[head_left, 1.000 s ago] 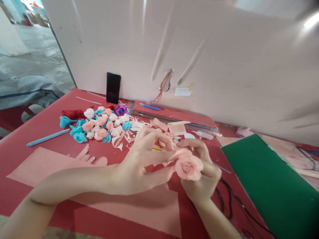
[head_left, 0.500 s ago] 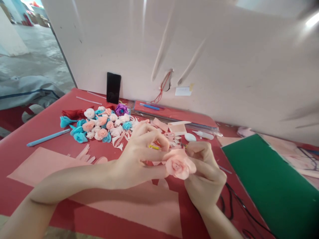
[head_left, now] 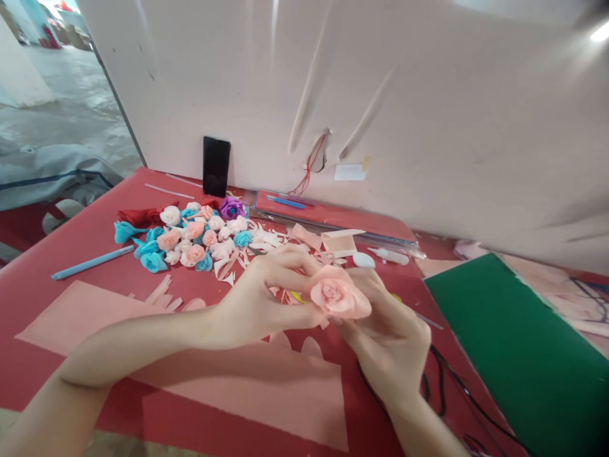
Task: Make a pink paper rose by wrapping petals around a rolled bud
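Observation:
A pink paper rose (head_left: pixel 339 292) is held up over the table, its spiral centre turned toward me. My left hand (head_left: pixel 280 292) pinches its left edge between thumb and fingers. On the other side my right hand (head_left: pixel 385 336) is closed against the petals, with its fingertips partly hidden behind the flower. Beneath the hands lies a large sheet of pink paper (head_left: pixel 266 393). Petal-shaped paper pieces (head_left: pixel 311 348) rest at its upper edge. A small yellow item (head_left: pixel 297 296) peeks out below the rose; I cannot make out what it is.
Finished paper flowers (head_left: pixel 193 254) in pink, white, blue and purple are heaped at the left, near paper scraps (head_left: pixel 266 238). A phone (head_left: pixel 216 166) leans on the white panel. A blue pen (head_left: pixel 92 262), a small glue bottle (head_left: pixel 391 256) and a green board (head_left: pixel 514 343) surround the work.
The rose has risen slightly and tipped a little to the left. My right hand's fingers have shifted from above the flower to behind and under its right side.

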Action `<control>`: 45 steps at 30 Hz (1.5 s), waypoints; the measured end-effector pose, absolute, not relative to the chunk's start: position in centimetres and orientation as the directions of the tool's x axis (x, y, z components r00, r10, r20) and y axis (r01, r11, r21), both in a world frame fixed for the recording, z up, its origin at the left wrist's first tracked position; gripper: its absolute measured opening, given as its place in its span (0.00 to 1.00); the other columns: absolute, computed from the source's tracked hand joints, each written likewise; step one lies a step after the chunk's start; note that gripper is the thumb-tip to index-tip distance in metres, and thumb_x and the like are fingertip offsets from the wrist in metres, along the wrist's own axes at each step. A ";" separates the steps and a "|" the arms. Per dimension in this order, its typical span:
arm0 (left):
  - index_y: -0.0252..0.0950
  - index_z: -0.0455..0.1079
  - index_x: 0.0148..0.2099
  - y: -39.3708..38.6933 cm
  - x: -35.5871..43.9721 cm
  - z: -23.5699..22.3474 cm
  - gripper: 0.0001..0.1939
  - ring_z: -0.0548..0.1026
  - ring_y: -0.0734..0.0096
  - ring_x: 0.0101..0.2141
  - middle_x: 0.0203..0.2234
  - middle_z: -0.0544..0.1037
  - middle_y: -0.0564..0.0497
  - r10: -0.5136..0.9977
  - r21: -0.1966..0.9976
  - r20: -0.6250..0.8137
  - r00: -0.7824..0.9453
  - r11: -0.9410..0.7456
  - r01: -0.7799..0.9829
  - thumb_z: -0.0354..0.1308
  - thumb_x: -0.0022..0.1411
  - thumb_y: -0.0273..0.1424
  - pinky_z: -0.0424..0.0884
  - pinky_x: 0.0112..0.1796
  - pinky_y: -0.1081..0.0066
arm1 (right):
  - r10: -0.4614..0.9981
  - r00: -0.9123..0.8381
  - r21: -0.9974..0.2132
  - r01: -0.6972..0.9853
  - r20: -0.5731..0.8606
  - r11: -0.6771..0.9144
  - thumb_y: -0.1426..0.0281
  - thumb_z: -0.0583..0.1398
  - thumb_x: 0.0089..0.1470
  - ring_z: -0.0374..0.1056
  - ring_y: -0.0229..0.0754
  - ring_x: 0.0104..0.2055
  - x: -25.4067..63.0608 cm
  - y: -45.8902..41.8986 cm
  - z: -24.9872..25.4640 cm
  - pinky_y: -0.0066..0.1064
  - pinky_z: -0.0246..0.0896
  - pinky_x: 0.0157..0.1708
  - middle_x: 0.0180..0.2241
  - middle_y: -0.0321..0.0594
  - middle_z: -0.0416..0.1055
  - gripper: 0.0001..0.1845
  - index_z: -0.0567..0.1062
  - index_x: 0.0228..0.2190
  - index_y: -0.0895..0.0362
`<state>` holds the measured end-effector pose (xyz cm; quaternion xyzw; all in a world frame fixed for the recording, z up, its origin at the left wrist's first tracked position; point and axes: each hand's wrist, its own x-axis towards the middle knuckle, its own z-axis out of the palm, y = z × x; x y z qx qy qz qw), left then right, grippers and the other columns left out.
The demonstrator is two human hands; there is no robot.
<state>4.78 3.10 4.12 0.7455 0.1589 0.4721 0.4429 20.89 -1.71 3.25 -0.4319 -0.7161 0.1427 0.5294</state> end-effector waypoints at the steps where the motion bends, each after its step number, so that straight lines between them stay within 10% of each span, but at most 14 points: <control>1: 0.31 0.74 0.25 3.1 4.8 4.2 0.07 0.69 0.76 0.32 0.26 0.74 0.50 0.667 0.826 0.543 0.510 -0.535 -0.179 0.59 0.53 0.20 0.67 0.38 0.74 | 0.775 -0.067 -0.667 0.467 0.629 0.581 0.76 0.62 0.47 0.66 0.40 0.33 20.9 -1.8 3.3 0.33 0.62 0.33 0.29 0.35 0.72 0.10 0.74 0.33 0.52; 18: 0.34 0.74 0.29 2.5 5.8 3.6 0.04 0.73 0.76 0.25 0.22 0.77 0.54 0.829 0.954 0.230 0.509 -0.089 -0.287 0.57 0.52 0.24 0.72 0.28 0.75 | 0.575 -0.082 -0.387 0.662 0.814 0.642 0.86 0.61 0.43 0.65 0.40 0.27 20.0 -2.1 3.2 0.35 0.61 0.27 0.24 0.34 0.71 0.16 0.73 0.30 0.53; 30: 0.37 0.76 0.31 3.1 5.4 2.7 0.10 0.76 0.71 0.32 0.27 0.78 0.52 0.679 0.878 0.290 0.674 0.092 -0.471 0.54 0.59 0.26 0.72 0.41 0.69 | 0.878 0.126 -0.865 0.285 0.462 0.414 0.73 0.63 0.49 0.64 0.37 0.23 21.6 -2.8 3.0 0.31 0.62 0.24 0.18 0.32 0.66 0.07 0.78 0.24 0.49; 39: 0.42 0.78 0.30 3.3 6.1 1.9 0.06 0.73 0.63 0.47 0.41 0.78 0.53 0.730 0.906 0.283 0.622 0.010 -0.424 0.62 0.54 0.38 0.74 0.42 0.69 | 0.979 -0.049 -0.980 0.011 0.198 0.199 0.61 0.64 0.47 0.58 0.35 0.17 21.4 -2.6 3.6 0.28 0.54 0.15 0.13 0.32 0.61 0.16 0.72 0.13 0.52; 45: 0.43 0.78 0.30 3.1 6.0 1.8 0.07 0.76 0.70 0.40 0.37 0.78 0.54 0.755 0.910 0.255 0.604 0.024 -0.413 0.62 0.52 0.24 0.75 0.37 0.74 | 0.991 -0.135 -0.984 -0.177 0.018 -0.006 0.59 0.66 0.43 0.51 0.31 0.12 21.0 -2.4 3.3 0.25 0.47 0.09 0.11 0.29 0.59 0.09 0.78 0.20 0.51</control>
